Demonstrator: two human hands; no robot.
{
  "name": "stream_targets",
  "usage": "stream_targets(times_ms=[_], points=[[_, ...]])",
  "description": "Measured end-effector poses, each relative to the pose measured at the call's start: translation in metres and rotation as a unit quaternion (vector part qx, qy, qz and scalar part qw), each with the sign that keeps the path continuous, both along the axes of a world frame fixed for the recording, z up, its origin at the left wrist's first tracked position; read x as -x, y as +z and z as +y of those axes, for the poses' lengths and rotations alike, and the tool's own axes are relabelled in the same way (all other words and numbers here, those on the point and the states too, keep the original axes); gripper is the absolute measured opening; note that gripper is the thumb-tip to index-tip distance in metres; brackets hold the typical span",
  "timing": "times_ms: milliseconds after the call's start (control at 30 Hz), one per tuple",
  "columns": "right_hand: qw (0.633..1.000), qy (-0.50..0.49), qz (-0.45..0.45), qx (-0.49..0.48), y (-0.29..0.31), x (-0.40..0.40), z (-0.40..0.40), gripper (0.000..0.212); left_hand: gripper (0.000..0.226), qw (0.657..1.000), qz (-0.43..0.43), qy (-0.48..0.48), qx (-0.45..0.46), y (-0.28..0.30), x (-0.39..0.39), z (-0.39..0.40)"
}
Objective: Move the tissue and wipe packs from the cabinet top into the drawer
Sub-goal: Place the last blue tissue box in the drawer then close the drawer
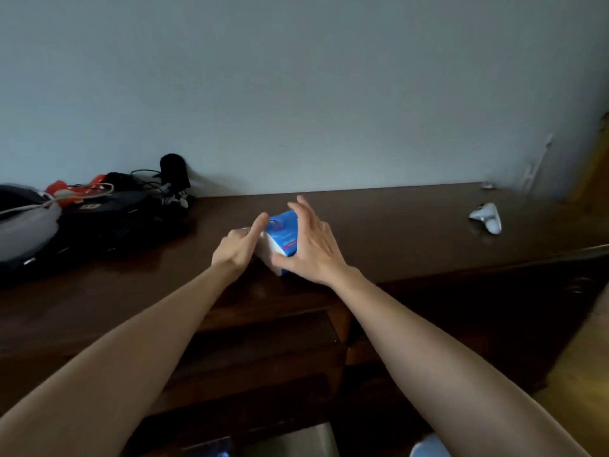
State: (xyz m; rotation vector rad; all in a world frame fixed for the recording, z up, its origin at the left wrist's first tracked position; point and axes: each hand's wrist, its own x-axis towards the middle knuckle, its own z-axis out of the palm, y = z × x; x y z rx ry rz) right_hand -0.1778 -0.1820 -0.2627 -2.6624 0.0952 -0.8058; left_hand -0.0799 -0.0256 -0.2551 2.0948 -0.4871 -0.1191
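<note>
1. A blue and white pack [280, 239] sat on the dark wood cabinet top [395, 225], near the middle and a little way from the wall [296, 94].
2. The pack lay right between the two hands.
3. The left hand [235, 247] was on the pack's left side. One finger pointed up along the pack's edge and touched it, and the other fingers were curled in.
4. It was hard to tell if the left hand really held the pack or only touched it.
5. The right hand [313, 245] was on the pack's right side. Its fingers were spread wide and reached over the far top corner, and its thumb lay by the near bottom corner.
6. The right hand was cupped round the pack and seemed to touch it.
7. The two hands were apart, with only the pack between them.
8. A heap of dark things with cords [99, 206] lay at the left end of the top, well away from the pack.
9. A small white thing [487, 217] lay far to the right.
10. The picture was a bit blurry.
</note>
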Motion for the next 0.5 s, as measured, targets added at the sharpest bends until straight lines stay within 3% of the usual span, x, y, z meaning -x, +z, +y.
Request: stream_targets(times_ms=[133, 333, 433, 500], points=[[0.997, 0.017, -0.068, -0.031, -0.014, 0.057, 0.026, 0.126, 0.083, 0.996, 0.026, 0.004, 0.084, 0.001, 0.066, 0.024], [0.979, 0.067, -0.192, -0.006, -0.053, 0.135, 0.065, 0.117, 0.057, 0.962, 0.091, -0.025, 0.255, -0.043, 0.160, 0.082], [0.966, 0.095, -0.222, -0.097, -0.096, 0.173, 0.089, 0.096, 0.057, 0.931, 0.186, -0.042, 0.313, -0.091, 0.197, 0.117], [0.952, 0.105, -0.171, -0.231, -0.130, 0.193, 0.106, 0.087, 0.061, 0.918, 0.244, -0.056, 0.308, -0.130, 0.215, 0.139]])
